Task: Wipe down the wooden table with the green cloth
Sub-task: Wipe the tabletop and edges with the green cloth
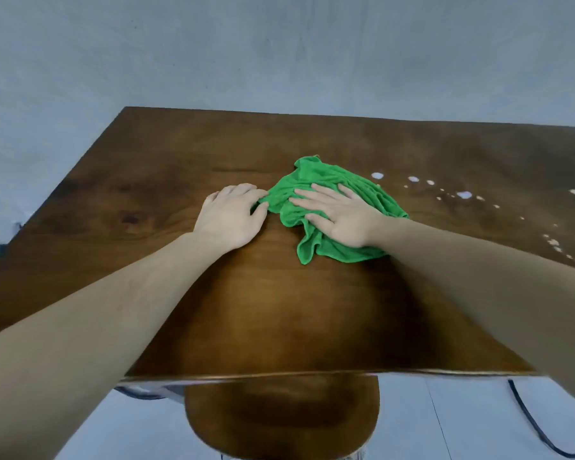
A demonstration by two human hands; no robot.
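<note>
Cloth lies bunched near the middle of the wooden counter, with white spots scattered just to its right. Crumpled as it is, it could ride over those spots and smear them, or slip out from under a flat palm. The right hand rests open and spread on top. The left hand pinches its left edge in a closed grip.
</note>
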